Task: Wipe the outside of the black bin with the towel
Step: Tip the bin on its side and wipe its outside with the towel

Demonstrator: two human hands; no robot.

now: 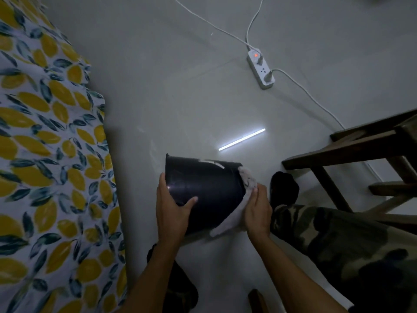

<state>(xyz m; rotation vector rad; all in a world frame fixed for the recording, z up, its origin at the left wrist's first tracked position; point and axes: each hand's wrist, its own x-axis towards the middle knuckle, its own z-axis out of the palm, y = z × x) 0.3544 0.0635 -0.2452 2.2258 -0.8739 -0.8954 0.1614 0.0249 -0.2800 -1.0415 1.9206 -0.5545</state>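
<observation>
The black bin (209, 188) is tipped on its side above the pale floor, rim to the left, base to the right. My left hand (172, 208) grips its rim end, thumb across the shiny wall. A white towel (234, 213) is draped over the base end and down the near side. My right hand (257, 211) presses the towel flat against the bin's base. A pale mark shows on the bin's upper wall.
A bed with a lemon-print sheet (49, 154) fills the left. A dark wooden chair (361, 150) stands at right, beside my camouflage-trousered leg (338, 240). A white power strip (261, 71) with cables lies on the floor beyond the bin.
</observation>
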